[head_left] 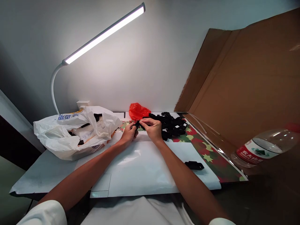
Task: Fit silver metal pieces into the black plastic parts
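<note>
My left hand (128, 134) is closed around a small black part (137, 124), held just above the far side of the white sheet. The thumb and fingertips of my right hand (152, 127) are pinched together at the upper end of that part. What sits between those fingertips is too small to make out. Behind and to the right of my right hand lies a pile of black parts (174, 125), some with small white patches. One black piece (194, 165) rests alone on the white sheet (145, 168), beyond my right forearm. Tiny brownish bits (122, 125) are scattered left of my hands.
A white plastic bag (58, 134) with things inside stands at the left. A crumpled red bag (138, 111) lies by the wall. A lit lamp (105, 32) leans overhead. Cardboard (246, 75) and a plastic bottle (260, 150) are on the right.
</note>
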### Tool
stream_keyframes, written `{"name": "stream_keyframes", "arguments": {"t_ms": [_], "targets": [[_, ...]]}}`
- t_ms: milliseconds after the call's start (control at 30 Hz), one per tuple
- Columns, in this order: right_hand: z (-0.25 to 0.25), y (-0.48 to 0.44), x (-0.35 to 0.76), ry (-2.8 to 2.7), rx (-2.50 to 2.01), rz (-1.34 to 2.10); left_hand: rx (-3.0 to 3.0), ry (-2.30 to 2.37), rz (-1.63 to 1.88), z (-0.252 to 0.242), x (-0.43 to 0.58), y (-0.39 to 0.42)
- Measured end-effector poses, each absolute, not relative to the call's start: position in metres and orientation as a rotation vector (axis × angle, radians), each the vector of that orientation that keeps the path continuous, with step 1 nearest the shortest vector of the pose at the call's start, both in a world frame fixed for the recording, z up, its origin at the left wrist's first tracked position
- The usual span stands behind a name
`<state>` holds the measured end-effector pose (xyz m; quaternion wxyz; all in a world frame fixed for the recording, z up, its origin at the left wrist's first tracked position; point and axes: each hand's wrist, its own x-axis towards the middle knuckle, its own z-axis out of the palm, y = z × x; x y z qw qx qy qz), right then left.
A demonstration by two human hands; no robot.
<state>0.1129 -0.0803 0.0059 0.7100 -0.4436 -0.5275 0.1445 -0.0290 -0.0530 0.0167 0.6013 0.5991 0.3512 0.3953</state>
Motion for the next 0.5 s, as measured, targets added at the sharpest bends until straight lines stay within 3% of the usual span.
{"name": "stream_keyframes", "arguments": {"t_ms": [500], "targets": [[0.0047,-0.0797,0.1142,-1.248,-1.048,0.273,1.392,0.766,0.878,0.0146,-0.0311,-0.0533]]}}
